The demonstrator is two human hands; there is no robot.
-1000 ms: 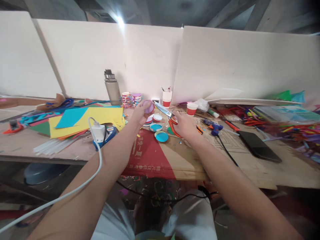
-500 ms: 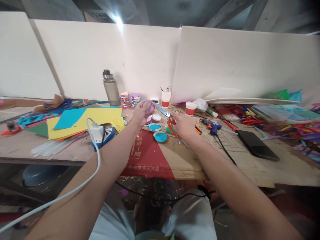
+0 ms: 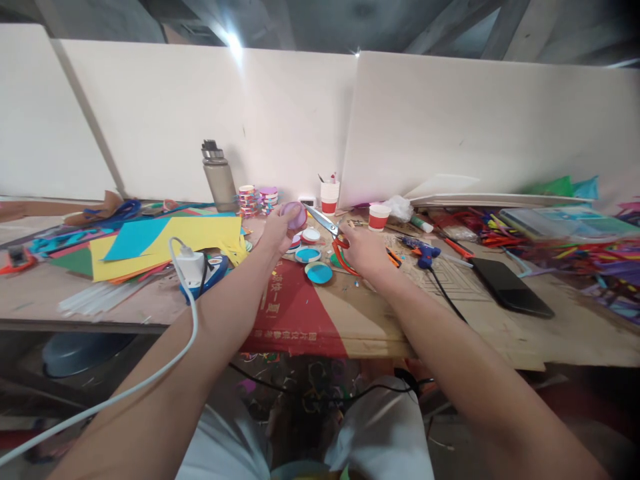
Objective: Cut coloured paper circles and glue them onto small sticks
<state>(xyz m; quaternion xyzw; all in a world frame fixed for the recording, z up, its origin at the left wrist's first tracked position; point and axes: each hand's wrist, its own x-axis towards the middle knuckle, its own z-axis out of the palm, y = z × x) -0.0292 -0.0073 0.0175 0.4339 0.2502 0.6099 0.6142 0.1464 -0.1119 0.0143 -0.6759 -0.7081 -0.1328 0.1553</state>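
Between the thumb and fingers of my left hand (image 3: pixel 278 230) is a round purple disc (image 3: pixel 296 215), probably paper. My right hand (image 3: pixel 364 248) is closed on scissors with orange handles (image 3: pixel 329 225). Their blades point up and left, with the tips close beside the disc's right edge. Whether they touch it I cannot tell. Below the hands lie round discs with blue faces (image 3: pixel 319 272) and a white-topped one (image 3: pixel 311 235). A green disc is partly hidden by the scissors' handles.
Yellow and blue paper sheets (image 3: pixel 200 243) and a white plug (image 3: pixel 193 267) with a cable lie left. Behind stand a bottle (image 3: pixel 219 180) and red-white cups (image 3: pixel 329 198). On the right are a blue glue gun (image 3: pixel 426 253), a black phone (image 3: pixel 510 287) and colourful strips (image 3: pixel 595 267).
The view has shifted slightly. The purple disc is turned a little in my left hand, and the scissors stay near its edge with their blades looking more closed.
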